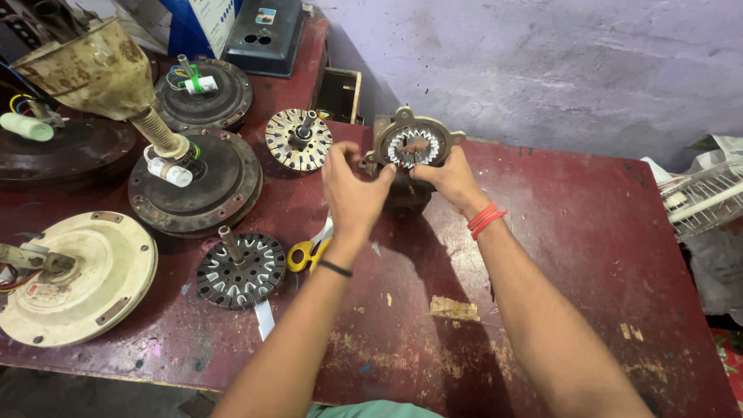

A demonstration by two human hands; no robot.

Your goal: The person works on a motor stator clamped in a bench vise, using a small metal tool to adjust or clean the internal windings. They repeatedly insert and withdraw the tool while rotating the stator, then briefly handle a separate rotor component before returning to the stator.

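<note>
Scissors (308, 251) mostly hidden by left forearm (only yellow handles show).

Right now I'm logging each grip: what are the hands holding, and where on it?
Both hands hold a round motor part: the right hand grips its right rim, the left hand its left edge.

Both hands, left (352, 190) and right (449, 179), grip motor stator (412, 147) upright over red table (573, 232); scissors (306, 252) nearby.

Bare forearms, black band (334, 268) at left wrist, red threads (485, 219) at right.
</note>
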